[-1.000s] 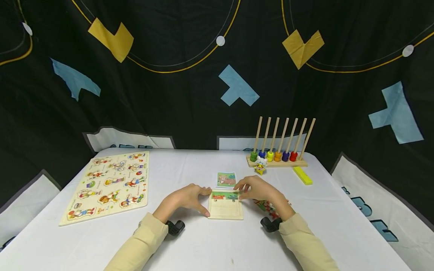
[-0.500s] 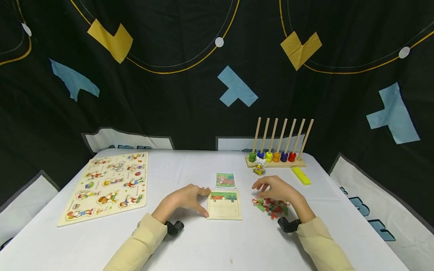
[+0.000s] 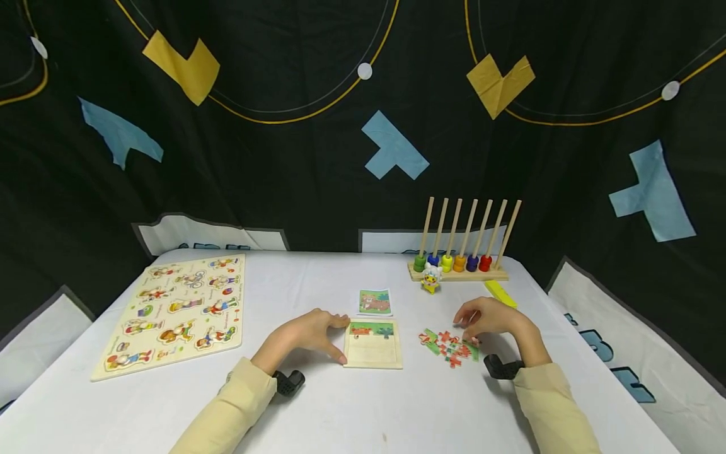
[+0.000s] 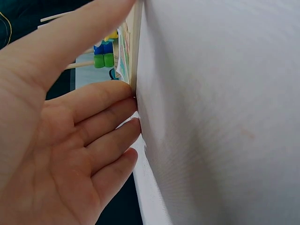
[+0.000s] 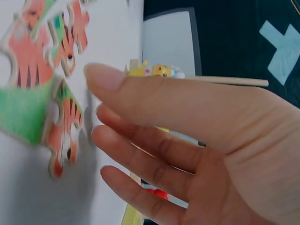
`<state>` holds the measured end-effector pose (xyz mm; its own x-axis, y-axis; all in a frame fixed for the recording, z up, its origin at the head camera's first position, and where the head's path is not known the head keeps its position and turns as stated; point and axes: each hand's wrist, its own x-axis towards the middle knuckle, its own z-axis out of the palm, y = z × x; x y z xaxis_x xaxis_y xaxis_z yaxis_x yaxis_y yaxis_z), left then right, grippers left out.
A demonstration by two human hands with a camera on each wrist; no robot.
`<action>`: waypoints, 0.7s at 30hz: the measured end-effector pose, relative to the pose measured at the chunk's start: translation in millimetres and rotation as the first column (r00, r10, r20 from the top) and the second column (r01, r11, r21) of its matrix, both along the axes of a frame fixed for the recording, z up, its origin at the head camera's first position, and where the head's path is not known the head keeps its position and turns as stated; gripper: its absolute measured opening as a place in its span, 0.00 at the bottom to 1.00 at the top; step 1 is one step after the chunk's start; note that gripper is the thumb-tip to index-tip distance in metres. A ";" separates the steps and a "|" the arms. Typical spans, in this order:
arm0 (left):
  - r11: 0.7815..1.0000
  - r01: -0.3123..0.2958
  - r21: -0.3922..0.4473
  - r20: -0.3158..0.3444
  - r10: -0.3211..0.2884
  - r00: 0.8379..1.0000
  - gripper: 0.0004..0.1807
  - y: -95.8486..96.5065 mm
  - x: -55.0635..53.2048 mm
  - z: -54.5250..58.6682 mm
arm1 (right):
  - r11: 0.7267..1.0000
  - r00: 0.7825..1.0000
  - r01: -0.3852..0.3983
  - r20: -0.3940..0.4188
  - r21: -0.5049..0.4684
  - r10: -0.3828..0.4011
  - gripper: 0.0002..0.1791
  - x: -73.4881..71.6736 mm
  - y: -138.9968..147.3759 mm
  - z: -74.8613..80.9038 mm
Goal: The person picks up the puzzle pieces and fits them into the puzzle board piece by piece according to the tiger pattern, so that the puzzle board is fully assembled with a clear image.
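Observation:
My left hand (image 3: 314,332) rests at the left side of a small wooden puzzle tray (image 3: 371,359), thumb near the lower corner and fingers at the upper one. In the left wrist view its fingertips (image 4: 129,89) touch the tray's edge (image 4: 136,51). A joined strip of puzzle pieces (image 3: 371,329) lies along the tray's top. My right hand (image 3: 492,318) hovers over the right side of a pile of red and green jigsaw pieces (image 3: 445,343). In the right wrist view its thumb (image 5: 108,79) and relaxed fingers are close to an orange striped piece (image 5: 65,126), with nothing held.
Behind the tray lies a picture card (image 3: 375,302). A bead-and-peg rack (image 3: 458,275), a small figurine (image 3: 431,279) and a yellow block (image 3: 500,292) are at the back right. To the left is a large picture board (image 3: 176,309).
My right hand has left the tray's right edge and moved right to the loose jigsaw pieces, uncovering most of the pile. My left hand stays against the tray.

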<state>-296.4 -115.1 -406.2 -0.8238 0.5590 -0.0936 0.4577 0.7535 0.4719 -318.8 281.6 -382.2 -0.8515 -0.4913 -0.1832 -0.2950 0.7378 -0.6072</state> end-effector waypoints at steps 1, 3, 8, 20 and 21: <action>1.000 -0.002 0.001 0.001 0.002 1.000 0.47 0.0 0.2 0.0 | 1.000 1.000 -0.005 0.005 -0.006 0.005 0.14 0.1 2.3 0.1; 1.000 -0.003 0.004 0.003 0.003 1.000 0.47 0.1 0.2 -0.2 | 1.000 1.000 -0.007 0.014 -0.012 0.007 0.13 0.2 6.2 -0.2; 1.000 -0.003 0.005 0.008 0.003 1.000 0.47 0.0 0.0 -0.8 | 1.000 0.999 0.023 0.045 0.005 -0.023 0.13 2.3 12.7 -1.6; 1.000 0.000 0.005 -0.001 0.000 1.000 0.47 -0.5 -1.8 -2.7 | 0.996 0.990 0.089 0.110 0.012 -0.090 0.17 1.2 16.2 -7.4; 1.000 0.000 0.005 0.000 0.000 1.000 0.47 -0.6 -1.9 -2.8 | 0.996 0.990 0.085 0.111 0.009 -0.086 0.17 1.0 16.4 -7.7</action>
